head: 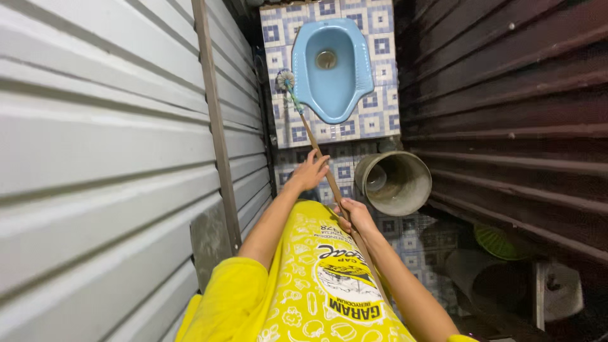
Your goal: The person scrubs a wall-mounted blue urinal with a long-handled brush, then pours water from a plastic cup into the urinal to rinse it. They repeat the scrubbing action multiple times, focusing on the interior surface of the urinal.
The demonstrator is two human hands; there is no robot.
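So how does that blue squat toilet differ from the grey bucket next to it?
The squat toilet is light blue and elongated, sunk flush into the patterned tile floor; the bucket is dull grey and round, standing free on the tiles. The toilet narrows to a small drain hole, while the bucket is deep with a wide open mouth. Both are open basins.

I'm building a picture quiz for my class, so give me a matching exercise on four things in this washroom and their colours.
Things:
1. squat toilet
2. bucket
3. brush handle
4. shirt

Colours:
A. yellow
B. brown wood
C. light blue
D. dull grey

Pairs: 1-C, 2-D, 3-B, 4-A. The left hand and right hand both grip the brush handle.
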